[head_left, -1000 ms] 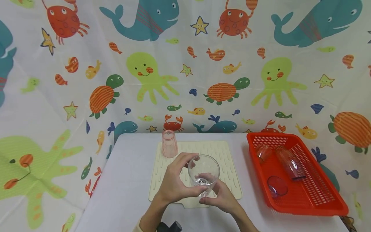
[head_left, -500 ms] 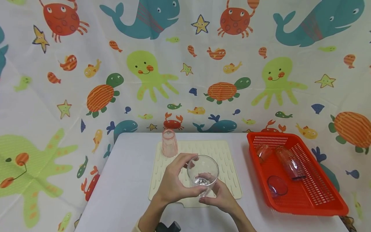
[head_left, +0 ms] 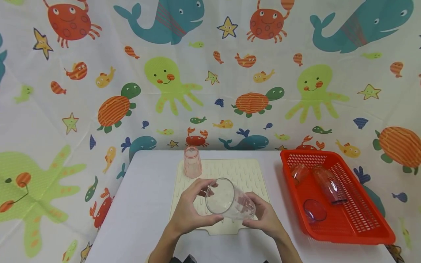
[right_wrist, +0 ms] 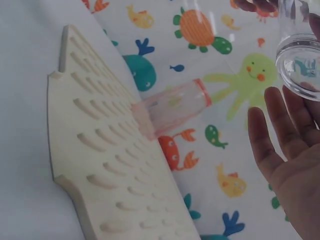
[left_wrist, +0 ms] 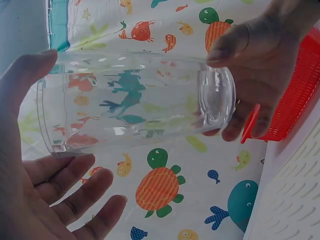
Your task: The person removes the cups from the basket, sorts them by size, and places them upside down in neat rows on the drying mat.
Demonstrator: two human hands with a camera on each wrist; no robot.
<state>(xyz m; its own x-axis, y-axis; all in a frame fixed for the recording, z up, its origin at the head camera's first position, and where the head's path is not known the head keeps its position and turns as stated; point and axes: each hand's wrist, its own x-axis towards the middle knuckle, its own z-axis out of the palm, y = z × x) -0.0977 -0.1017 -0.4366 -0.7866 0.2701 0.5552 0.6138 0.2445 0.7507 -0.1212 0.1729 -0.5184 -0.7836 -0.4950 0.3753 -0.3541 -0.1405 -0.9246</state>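
A clear drinking glass (head_left: pixel 241 204) is held in the air between both hands, tilted on its side with the mouth facing left and toward me. The left hand (head_left: pixel 188 212) grips it around the rim, thumb on one side and fingers on the other. At the base end, the right hand (head_left: pixel 268 219) pinches the glass between thumb and fingers. In the left wrist view the thick base (left_wrist: pixel 217 95) shows beside the right hand. Below the glass lies a cream ridged drying mat (head_left: pixel 238 168). A pink glass (head_left: pixel 192 164) stands on the mat's back left corner.
On the right of the white table (head_left: pixel 148 190) stands a red plastic basket (head_left: pixel 348 239). Inside lie a tall tinted glass (head_left: pixel 330 188), a small glass (head_left: pixel 298 173) and a purple-tinted round glass (head_left: pixel 314 211). A sea-animal curtain (head_left: pixel 210 102) hangs behind the table.
The clear glass has turned from nearly upright to lying sideways, its mouth swinging left and its base right. The right hand has moved right with the base; the left hand has shifted slightly left.
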